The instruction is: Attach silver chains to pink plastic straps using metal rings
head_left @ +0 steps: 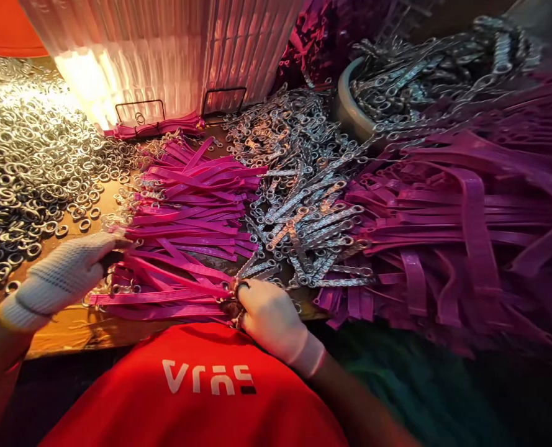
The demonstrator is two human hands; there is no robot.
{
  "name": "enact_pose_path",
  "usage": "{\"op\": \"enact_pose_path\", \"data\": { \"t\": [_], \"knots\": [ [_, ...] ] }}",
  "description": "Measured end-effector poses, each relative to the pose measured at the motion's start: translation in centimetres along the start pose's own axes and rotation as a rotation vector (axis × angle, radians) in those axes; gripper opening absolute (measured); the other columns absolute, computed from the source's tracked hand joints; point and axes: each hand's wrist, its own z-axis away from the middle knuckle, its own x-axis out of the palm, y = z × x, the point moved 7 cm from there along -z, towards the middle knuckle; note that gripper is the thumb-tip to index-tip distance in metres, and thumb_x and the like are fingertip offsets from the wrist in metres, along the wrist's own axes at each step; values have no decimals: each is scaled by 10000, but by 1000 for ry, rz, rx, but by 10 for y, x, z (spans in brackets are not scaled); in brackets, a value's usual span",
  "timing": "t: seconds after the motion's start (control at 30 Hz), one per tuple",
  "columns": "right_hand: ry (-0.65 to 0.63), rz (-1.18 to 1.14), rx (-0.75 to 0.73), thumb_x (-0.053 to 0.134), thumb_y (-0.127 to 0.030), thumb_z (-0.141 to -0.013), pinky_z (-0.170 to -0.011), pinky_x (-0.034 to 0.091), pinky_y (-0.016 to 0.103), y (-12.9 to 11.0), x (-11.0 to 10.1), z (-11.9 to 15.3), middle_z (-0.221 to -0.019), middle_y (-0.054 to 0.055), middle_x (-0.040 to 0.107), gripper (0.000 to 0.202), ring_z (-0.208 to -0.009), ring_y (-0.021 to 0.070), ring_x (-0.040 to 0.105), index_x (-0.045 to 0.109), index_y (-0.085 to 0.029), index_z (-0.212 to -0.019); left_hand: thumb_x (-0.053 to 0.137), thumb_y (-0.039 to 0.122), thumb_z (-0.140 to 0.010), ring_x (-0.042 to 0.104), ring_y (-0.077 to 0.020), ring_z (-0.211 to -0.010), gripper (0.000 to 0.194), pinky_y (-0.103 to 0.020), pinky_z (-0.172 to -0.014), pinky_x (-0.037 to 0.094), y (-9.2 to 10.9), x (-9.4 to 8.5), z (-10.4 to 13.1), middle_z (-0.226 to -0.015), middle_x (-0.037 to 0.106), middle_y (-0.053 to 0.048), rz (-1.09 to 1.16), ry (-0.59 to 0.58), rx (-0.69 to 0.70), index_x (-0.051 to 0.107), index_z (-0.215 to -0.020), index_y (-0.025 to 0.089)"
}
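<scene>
My right hand (pixel 273 320), in a white glove with bare-looking dark fingertips, is closed round the right ends of a bunch of pink straps (pixel 164 292) near the table's front edge. Small metal rings (pixel 124 287) hang at the bunch's left ends. At the left end of the strap pile, my left hand (pixel 68 273) wears a white knit glove, its fingers drawn together; what lies between them is hidden. Behind the bunch, more pink straps (pixel 196 211) lie in a layered heap. Flat twisted metal chain pieces (pixel 298 230) with end loops are piled to the right of it.
Loose metal rings (pixel 38 161) cover the table's left side. Purple-pink straps (pixel 443 217) are heaped at the right. A tub (pixel 350 102) holds more metal chain pieces at the back right. A ribbed translucent panel (pixel 173 56) stands behind, with wire brackets (pixel 224 93) at its foot.
</scene>
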Motion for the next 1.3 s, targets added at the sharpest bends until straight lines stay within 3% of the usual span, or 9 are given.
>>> {"op": "enact_pose_path", "data": {
  "t": [0.1,0.17,0.3,0.4,0.63,0.73,0.9,1.13,1.3],
  "knots": [
    [145,-35,47,617,-193,-823,-764,408,332,30,-16,-9,-1016,118,688,118,-893,233,589,709,-163,-890,568,271,-872,546,-90,-578,287,-169,-536,419,-1,11,14,-763,671,28,199,2,-76,701,-1120,213],
    [231,-10,206,584,-226,-867,-772,415,342,63,-23,-28,-1012,128,688,202,-898,246,588,716,-146,-997,545,365,-915,457,-64,-447,332,-155,-421,333,1,48,19,-661,618,23,579,-73,-243,644,-1171,178],
    [126,163,424,526,-115,-833,-720,403,342,104,-3,-79,-953,184,683,250,-881,279,615,706,-76,-1002,568,619,-853,342,-58,-317,622,-175,-311,235,30,148,17,-569,576,4,1210,-534,-519,606,-1193,100],
    [62,180,428,456,-54,-818,-709,407,350,113,19,-100,-970,216,678,282,-872,290,632,712,-58,-938,514,626,-874,470,-107,-351,656,-189,-319,272,45,182,14,-678,670,-90,1438,-727,-603,601,-1193,60],
    [480,-663,360,461,-228,-878,-820,491,382,107,-6,-61,-963,120,711,276,-902,249,643,672,-159,-1041,634,232,-747,385,-49,-351,493,-178,-332,227,49,176,25,-726,676,-53,1266,-698,-493,605,-1221,96],
    [337,-1003,144,478,-233,-899,-767,514,326,55,-22,-47,-965,55,711,261,-813,178,647,647,-220,-1097,615,216,-793,427,-53,-415,592,-165,-392,282,54,172,29,-739,675,-29,1075,-685,-366,495,-1368,142],
    [48,-1001,-105,556,-202,-877,-855,515,311,-20,-30,-40,-1000,41,717,294,-919,180,661,664,-231,-1148,637,114,-692,644,-158,-805,915,-242,-702,508,56,169,18,-1068,692,-86,739,-516,-23,286,-1535,179],
    [-92,-1192,-85,608,-195,-818,-787,535,274,-33,-21,-38,-986,25,680,393,-870,155,642,601,-205,-1211,693,129,-659,654,-210,-944,1054,-310,-814,525,51,165,21,-1177,659,-116,649,-468,44,173,-1574,181],
    [126,-1252,150,642,-290,-826,-691,533,253,-17,-16,-33,-860,-6,623,296,-767,134,606,596,-220,-1111,771,196,-681,618,-110,-676,565,-211,-637,495,56,174,30,-876,673,-47,1157,-560,-145,585,-1210,131]
  ]
}}
